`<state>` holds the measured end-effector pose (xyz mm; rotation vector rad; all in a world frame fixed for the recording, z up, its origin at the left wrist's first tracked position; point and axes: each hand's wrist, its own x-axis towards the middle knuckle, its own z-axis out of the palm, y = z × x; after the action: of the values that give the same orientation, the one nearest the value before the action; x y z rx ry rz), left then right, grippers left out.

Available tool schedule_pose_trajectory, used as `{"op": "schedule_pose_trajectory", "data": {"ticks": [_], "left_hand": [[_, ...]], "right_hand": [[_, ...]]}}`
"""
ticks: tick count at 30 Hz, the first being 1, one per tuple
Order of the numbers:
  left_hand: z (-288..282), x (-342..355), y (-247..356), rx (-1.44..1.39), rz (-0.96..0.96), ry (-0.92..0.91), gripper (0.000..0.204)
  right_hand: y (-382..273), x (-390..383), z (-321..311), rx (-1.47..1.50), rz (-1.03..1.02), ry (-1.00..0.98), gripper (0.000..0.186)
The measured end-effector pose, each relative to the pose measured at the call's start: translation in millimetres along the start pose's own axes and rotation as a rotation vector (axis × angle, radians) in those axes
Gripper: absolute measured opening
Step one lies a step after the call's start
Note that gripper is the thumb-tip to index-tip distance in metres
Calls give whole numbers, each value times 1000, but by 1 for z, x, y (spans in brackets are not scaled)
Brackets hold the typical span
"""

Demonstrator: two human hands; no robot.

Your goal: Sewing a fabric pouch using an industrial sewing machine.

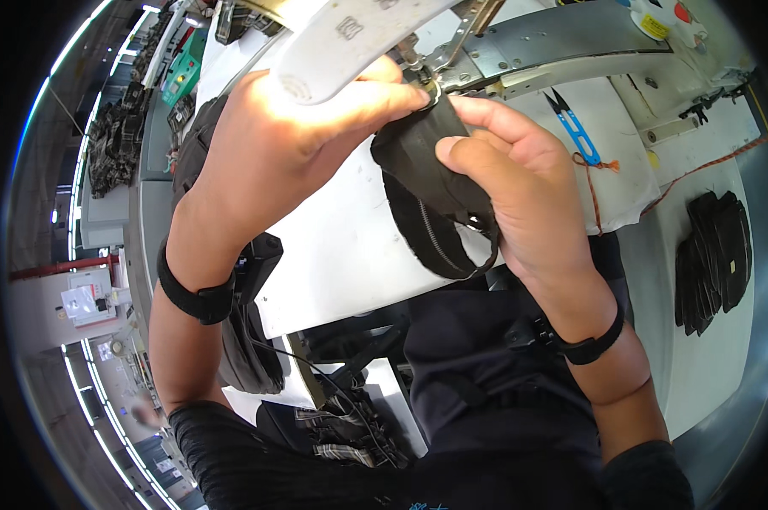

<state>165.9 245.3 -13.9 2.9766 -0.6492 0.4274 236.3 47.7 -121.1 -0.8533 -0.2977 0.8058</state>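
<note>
A sewing machine with a white head stands at the top, its presser foot over a dark fabric piece that has a metal zipper. My left hand is bent beside the needle, its fingers closed at the fabric's upper edge. My right hand grips the piece from the right, thumb on top and index finger near the foot. Blue thread snips and orange thread lie on the white table to the right of that hand.
Stacked dark fabric pieces lie at the right. Dark cloth is piled beside my left arm, with plaid pieces below. A green device and more plaid garments are at the far left. A white cone-like object sits upper right.
</note>
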Motion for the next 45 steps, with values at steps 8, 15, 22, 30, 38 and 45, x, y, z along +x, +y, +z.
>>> {"op": "schedule_pose_trajectory", "data": {"ticks": [8,15,22,30,38,45], "left_hand": [[9,1,16,-153,-249,52,19],[18,12,59,3,-518,113,16],[40,20,86,83,-628,288,14],[66,25,100,-19,-765,545,13],[70,15,108,-11,-770,472,19],[70,-11,102,202,-525,489,26]], "right_hand": [[15,13,0,-31,-114,32,21],[15,18,-1,-58,-161,-7,14],[13,17,-1,-62,-176,4,11],[13,15,-9,-46,-171,-77,8],[15,13,-16,-137,-246,-28,12],[18,-25,-17,-505,-325,-6,27]]}}
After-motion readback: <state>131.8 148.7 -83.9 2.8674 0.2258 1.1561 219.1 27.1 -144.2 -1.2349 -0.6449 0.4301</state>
